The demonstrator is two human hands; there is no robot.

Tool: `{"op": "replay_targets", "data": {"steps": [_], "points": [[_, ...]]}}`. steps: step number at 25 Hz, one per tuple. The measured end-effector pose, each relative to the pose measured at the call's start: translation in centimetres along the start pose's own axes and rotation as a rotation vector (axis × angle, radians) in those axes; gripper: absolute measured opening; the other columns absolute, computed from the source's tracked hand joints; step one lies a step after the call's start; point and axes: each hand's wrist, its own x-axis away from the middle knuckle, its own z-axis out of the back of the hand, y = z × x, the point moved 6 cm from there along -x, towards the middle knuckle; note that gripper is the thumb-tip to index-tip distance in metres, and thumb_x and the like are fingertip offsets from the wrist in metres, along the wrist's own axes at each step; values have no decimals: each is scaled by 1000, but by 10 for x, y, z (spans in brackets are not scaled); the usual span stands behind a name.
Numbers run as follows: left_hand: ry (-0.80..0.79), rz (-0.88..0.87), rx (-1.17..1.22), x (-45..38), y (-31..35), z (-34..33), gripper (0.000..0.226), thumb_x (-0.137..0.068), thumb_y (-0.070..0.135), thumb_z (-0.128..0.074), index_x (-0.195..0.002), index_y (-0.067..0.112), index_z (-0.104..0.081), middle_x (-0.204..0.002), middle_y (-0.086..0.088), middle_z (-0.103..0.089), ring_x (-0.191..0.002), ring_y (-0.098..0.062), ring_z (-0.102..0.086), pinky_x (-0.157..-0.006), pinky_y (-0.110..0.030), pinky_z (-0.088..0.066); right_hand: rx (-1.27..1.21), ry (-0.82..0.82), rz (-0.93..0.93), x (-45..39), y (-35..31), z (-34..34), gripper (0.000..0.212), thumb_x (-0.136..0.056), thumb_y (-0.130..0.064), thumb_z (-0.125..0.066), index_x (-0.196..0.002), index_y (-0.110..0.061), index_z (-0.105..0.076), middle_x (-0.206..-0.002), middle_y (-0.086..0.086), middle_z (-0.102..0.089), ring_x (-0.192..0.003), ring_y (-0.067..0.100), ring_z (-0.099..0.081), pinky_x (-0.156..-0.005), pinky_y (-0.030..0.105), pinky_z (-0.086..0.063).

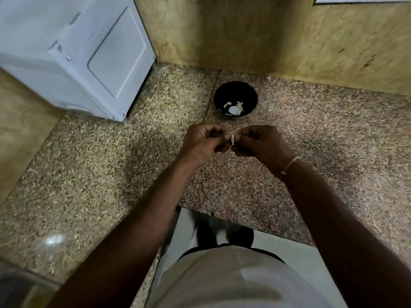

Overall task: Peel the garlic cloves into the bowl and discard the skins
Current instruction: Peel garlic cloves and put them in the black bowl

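From the head view, just in front of the black bowl (235, 100), the left hand (203, 142) and right hand (262, 144) both pinch a garlic clove (231, 136), its loose skin likely to drop onto the granite counter (89, 174).

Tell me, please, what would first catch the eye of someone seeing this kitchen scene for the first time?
Most striking are the left hand and right hand meeting mid-frame above the speckled granite counter, pinching a garlic clove with papery skin hanging off it. Just beyond them sits a black bowl holding pale garlic pieces, and a white appliance fills the far left corner.
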Motion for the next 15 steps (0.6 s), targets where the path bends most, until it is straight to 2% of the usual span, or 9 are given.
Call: {"op": "replay_targets", "data": {"steps": [5,8,11,13,15], "points": [[62,53,-6,10,-22,3,13,-90,-1,-77,-95,11,-77,-87,-13,-79,-77,-23,-77,-68,-29,-63,-26,-98,-41,-13,28,-6,23,-93,-6,-73,-99,16,-67,-84,26,-70,-75,21,-73,-72,33,-64],[132,71,-86,15,-37,4,8,-91,-1,-76,-95,6,-76,-84,-17,-78,-75,-27,-75,-70,-38,-66,64,-180,-58,-19,45,-14,16,-97,-8,-70,-90,6,-70,-80,23,-72,-74,21,-73,-71,35,-63],[179,54,-232,19,-52,5,5,-92,2,-77,-90,7,-77,-82,-17,-77,-72,-31,-75,-71,-44,-66,160,-198,-62,-23,63,-23,16,-97,-8,-69,-83,-1,-69,-74,13,-73,-70,18,-74,-73,44,-65],[219,59,-338,22,-61,7,14,-91,4,-79,-83,15,-76,-75,-7,-77,-67,-25,-75,-63,-38,-64,220,-174,-54,-22,72,-29,16,-96,-8,-71,-81,-4,-70,-73,12,-74,-68,22,-74,-73,51,-65],[255,96,-346,21,-77,18,22,-90,4,-80,-76,20,-74,-67,3,-75,-60,-14,-73,-57,-29,-60,244,-167,-75,-28,81,-41,17,-95,-9,-72,-79,-12,-69,-74,12,-74,-71,28,-75,-74,54,-64]]}}
